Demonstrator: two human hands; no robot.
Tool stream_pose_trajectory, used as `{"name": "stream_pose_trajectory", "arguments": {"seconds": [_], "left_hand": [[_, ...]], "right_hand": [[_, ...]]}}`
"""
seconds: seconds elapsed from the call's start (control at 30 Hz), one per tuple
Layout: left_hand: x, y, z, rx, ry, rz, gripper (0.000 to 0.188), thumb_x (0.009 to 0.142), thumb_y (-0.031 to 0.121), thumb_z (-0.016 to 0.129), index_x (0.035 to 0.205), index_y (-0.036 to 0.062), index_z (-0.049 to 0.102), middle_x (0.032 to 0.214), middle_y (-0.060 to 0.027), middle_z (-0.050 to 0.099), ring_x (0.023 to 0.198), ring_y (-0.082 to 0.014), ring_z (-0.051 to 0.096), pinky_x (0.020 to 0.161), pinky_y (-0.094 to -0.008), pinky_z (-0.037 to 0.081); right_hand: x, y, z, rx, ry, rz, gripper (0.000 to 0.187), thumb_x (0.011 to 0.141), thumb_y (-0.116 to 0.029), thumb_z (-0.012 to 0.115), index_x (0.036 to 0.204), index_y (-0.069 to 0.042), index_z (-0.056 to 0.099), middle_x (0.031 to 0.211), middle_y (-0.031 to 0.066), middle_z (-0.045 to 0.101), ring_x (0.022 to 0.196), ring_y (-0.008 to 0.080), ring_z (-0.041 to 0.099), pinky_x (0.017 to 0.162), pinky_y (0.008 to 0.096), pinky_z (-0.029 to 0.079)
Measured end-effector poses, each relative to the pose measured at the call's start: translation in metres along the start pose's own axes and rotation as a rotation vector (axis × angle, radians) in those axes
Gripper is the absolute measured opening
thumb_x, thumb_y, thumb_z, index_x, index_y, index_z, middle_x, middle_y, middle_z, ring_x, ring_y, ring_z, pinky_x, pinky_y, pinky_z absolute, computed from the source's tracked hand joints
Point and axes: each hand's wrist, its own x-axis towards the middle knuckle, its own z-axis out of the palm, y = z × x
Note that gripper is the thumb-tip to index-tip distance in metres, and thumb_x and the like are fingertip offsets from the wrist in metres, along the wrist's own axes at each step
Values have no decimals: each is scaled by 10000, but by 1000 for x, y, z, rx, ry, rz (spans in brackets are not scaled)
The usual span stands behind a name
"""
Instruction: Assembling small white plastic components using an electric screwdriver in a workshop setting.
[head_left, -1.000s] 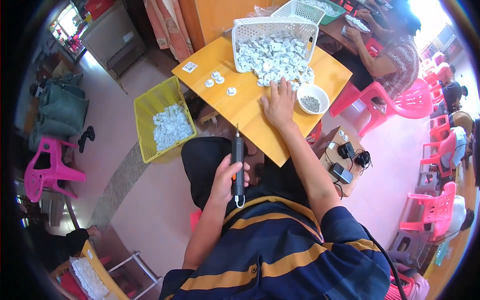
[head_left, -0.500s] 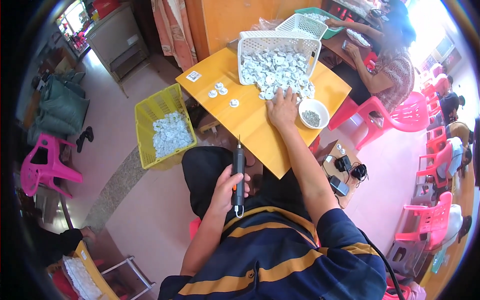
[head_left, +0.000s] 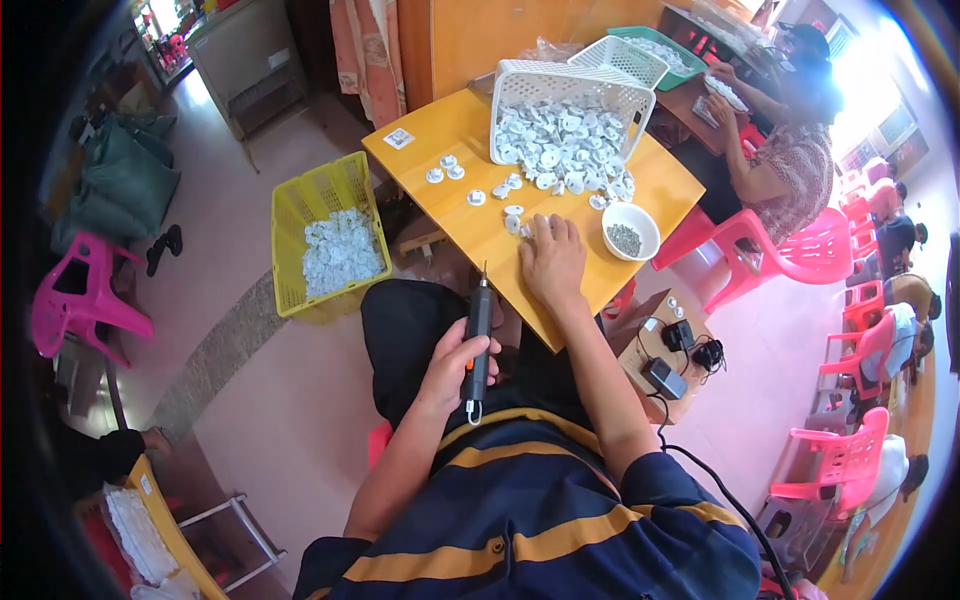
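My left hand (head_left: 452,374) is closed around a black electric screwdriver (head_left: 479,325), held upright over my lap with its bit toward the table edge. My right hand (head_left: 553,262) lies palm down on the yellow table (head_left: 425,130), fingers stretched out. Small round white plastic parts (head_left: 513,217) lie at its fingertips. Beyond it, a heap of the same parts (head_left: 560,140) spills out of a tipped white basket (head_left: 648,105). Right of that hand stands a white bowl (head_left: 650,232) of small metal screws (head_left: 624,239). What lies under the palm is hidden.
A yellow crate (head_left: 283,215) with white parts stands on the floor at the left. Power adapters (head_left: 664,378) and cables sit on a box (head_left: 640,345) at the right. A co-worker (head_left: 775,150) sits at the far right by pink chairs (head_left: 800,248).
My right hand has drawn back from the heap toward the near table edge, and several white parts now lie apart from the heap. The left hand still holds the electric screwdriver.
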Motion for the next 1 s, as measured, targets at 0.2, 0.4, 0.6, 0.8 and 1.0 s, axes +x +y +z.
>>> {"name": "stream_pose_trajectory", "arguments": {"seconds": [0.2,0.4,0.6,0.8,1.0], "left_hand": [[-1,1,1,15,-4,-11,333,977,180,575,1268,44,486,987,-93,652,730,-159,664,609,-295,575],[0,1,-1,13,1,6,328,977,179,573,1264,46,488,982,-90,650,727,-156,662,607,-292,572],[1,2,0,23,-6,-5,297,978,179,569,1235,51,497,980,-88,650,722,-152,663,607,-292,572],[2,1,-3,22,16,-2,301,975,176,571,1241,53,499,974,-86,650,720,-153,661,603,-290,570],[0,3,-1,4,22,-7,302,976,176,572,1243,55,501,971,-86,649,720,-154,660,605,-290,570]], "right_hand": [[-3,-3,-15,34,-38,25,550,848,-233,704,1343,-41,557,1359,255,542,1249,427,514,1043,512,409],[-2,15,-12,-6,-49,112,588,874,-295,713,1367,-27,538,1376,258,532,1277,416,504,1065,501,396],[-5,13,2,187,-31,88,604,891,-315,706,1382,-12,526,1408,275,508,1290,431,501,1034,481,434],[32,-9,12,115,34,-49,572,901,-319,694,1397,-83,531,1437,265,488,1324,426,475,1089,513,382],[66,-21,48,-91,-231,-240,480,939,-355,615,1385,-191,549,1515,142,442,1401,368,406,1114,589,338]]}}
